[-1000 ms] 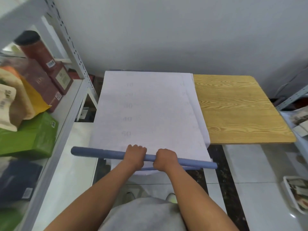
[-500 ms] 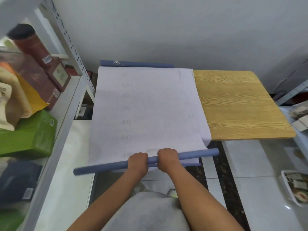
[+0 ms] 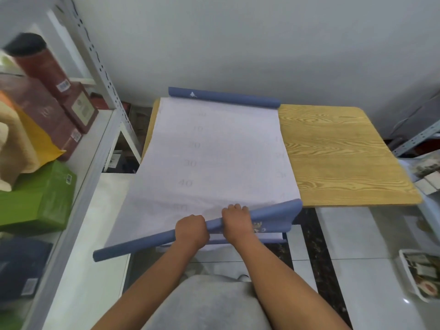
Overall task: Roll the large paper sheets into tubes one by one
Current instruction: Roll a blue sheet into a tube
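Storeroom: boxed goods [image 3: 45, 110] on metal shelving [image 3: 100, 67]

Faint numbers — 10, 20, 30, 40 — run down the white paper sheet [image 3: 214, 158].

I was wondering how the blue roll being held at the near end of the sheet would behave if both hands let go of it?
The near blue roll would probably uncurl: its right end already flares open. It looks light and floppy, sagging past the left hand and right hand. Being round and overhanging the table, it may well roll off.
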